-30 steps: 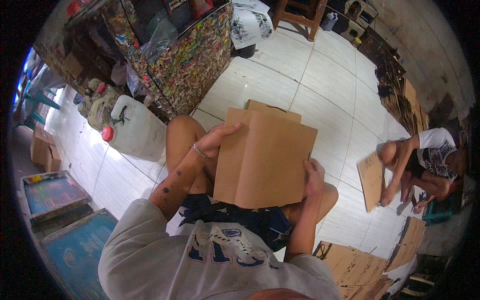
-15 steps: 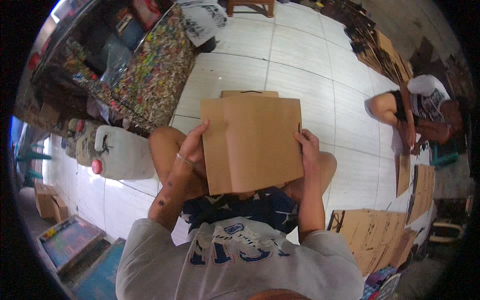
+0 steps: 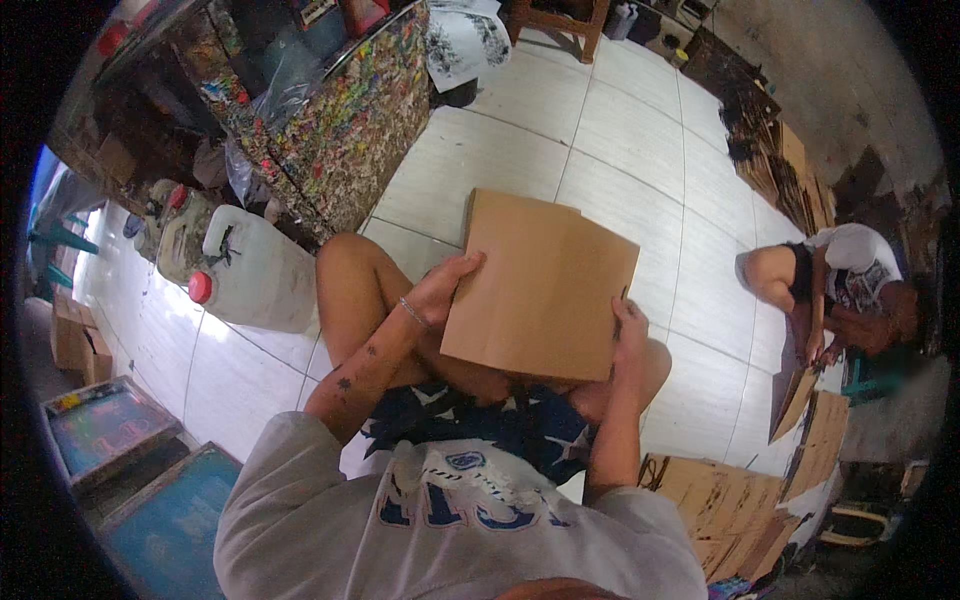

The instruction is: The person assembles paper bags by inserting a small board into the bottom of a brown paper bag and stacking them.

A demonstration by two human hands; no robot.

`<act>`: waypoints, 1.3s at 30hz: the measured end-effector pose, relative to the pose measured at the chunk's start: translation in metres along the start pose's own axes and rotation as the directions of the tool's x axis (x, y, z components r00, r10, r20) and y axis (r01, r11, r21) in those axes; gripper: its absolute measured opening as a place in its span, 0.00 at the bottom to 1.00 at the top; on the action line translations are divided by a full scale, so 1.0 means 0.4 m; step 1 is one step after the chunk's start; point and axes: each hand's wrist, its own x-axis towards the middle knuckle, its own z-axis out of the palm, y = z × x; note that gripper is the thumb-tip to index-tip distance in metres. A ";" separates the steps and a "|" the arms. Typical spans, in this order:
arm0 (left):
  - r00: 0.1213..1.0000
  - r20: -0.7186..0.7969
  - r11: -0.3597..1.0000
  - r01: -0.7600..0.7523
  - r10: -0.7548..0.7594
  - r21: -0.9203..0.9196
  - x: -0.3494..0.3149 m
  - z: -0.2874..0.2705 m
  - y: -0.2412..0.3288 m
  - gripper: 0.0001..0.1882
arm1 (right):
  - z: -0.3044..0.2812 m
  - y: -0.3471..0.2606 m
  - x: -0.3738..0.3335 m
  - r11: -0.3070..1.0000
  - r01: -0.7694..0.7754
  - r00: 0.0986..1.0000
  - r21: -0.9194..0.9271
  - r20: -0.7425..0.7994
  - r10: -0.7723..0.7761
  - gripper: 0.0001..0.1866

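I sit on the floor with a flat brown paper bag [image 3: 540, 285] held over my knees. My left hand [image 3: 447, 287] grips its left edge, thumb on top. My right hand [image 3: 628, 330] holds the lower right edge, fingers partly behind the paper. A second brown sheet peeks out behind the bag's top edge. A thin bracelet sits on my left wrist.
A white plastic jug [image 3: 255, 280] with a red cap stands at my left beside a paint-spattered table [image 3: 345, 150]. Stacked brown bags [image 3: 720, 495] lie at my right. Another person [image 3: 840, 285] sits on the white tiled floor [image 3: 620, 130] at right, handling brown sheets. Framed screens [image 3: 110, 435] lie lower left.
The bag has tilted clockwise and shifted slightly right in my hands; my view has swung, bringing the jug and table closer on the left.
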 end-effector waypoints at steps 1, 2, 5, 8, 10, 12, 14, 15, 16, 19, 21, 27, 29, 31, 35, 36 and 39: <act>1.000 -0.003 1.000 -0.005 0.005 0.004 -0.001 -0.001 -0.002 0.22 | -0.003 0.007 -0.006 1.000 0.020 1.000 0.018 0.012 -0.021 0.10; 1.000 -0.005 1.000 -0.008 0.008 0.008 -0.003 -0.003 -0.004 0.23 | -0.006 0.013 -0.010 0.999 0.041 0.999 0.036 0.023 -0.042 0.10; 0.997 -0.056 0.999 0.047 -0.047 0.004 -0.009 0.023 0.010 0.23 | -0.022 0.010 -0.002 1.000 0.006 1.000 -0.006 0.024 -0.006 0.12; 0.997 -0.057 0.998 0.059 -0.057 0.031 -0.003 -0.007 0.002 0.24 | -0.003 -0.005 -0.005 0.998 -0.027 1.000 -0.052 0.013 0.028 0.12; 1.000 -0.021 0.992 0.003 -0.001 0.129 0.013 -0.030 -0.002 0.26 | 0.027 -0.039 -0.025 0.999 0.006 1.000 -0.043 -0.004 -0.007 0.12; 0.992 0.035 0.963 -0.127 0.122 0.237 -0.005 0.009 0.014 0.30 | 0.030 -0.049 -0.038 0.998 0.062 0.998 0.006 -0.022 -0.062 0.12; 0.974 0.043 0.938 -0.224 0.220 0.265 -0.054 0.079 0.026 0.33 | 0.030 -0.048 -0.035 0.993 0.114 0.993 0.021 -0.009 -0.113 0.10; 0.971 0.013 0.935 -0.235 0.240 0.265 -0.060 0.084 0.024 0.35 | 0.041 -0.055 -0.029 0.991 0.137 0.991 0.002 0.007 -0.137 0.09; 0.980 -0.080 0.959 -0.162 0.185 0.231 -0.010 0.033 0.004 0.36 | 0.053 -0.070 -0.037 0.985 0.158 0.987 -0.071 0.029 -0.156 0.08; 0.965 -0.152 0.855 -0.110 0.215 0.508 0.109 -0.082 -0.055 0.38 | 0.081 -0.111 -0.056 0.958 0.237 0.970 -0.160 0.095 -0.224 0.05; 0.928 -0.148 0.673 -0.131 0.342 0.728 0.112 -0.100 -0.055 0.39 | 0.106 -0.143 -0.070 0.942 0.299 0.948 -0.153 0.157 -0.276 0.04; 0.912 -0.133 0.710 -0.204 0.388 0.674 0.089 -0.048 -0.031 0.38 | 0.107 -0.248 -0.129 0.888 0.440 0.891 -0.132 0.182 -0.415 0.06; 0.955 -0.103 0.904 -0.224 0.278 0.364 0.069 0.004 -0.022 0.41 | 0.120 -0.294 -0.160 0.881 0.417 0.908 -0.225 0.143 -0.393 0.05; 0.923 -0.020 0.863 -0.353 0.385 0.362 0.015 0.088 0.025 0.45 | 0.109 -0.329 -0.178 0.848 0.455 0.886 -0.273 0.238 -0.398 0.05; 0.807 -0.002 0.576 -0.420 0.591 0.701 0.044 -0.050 0.046 0.26 | 0.072 -0.370 -0.209 0.628 0.546 0.838 -0.555 0.358 -0.413 0.08; 0.725 0.044 0.466 -0.487 0.687 0.739 0.045 -0.067 0.063 0.20 | 0.101 -0.399 -0.225 0.539 0.554 0.829 -0.634 0.359 -0.429 0.09; 0.401 0.108 0.288 -0.797 0.910 0.531 0.036 0.021 0.115 0.14 | 0.109 -0.384 -0.164 0.228 0.828 0.454 -0.512 0.376 -0.808 0.09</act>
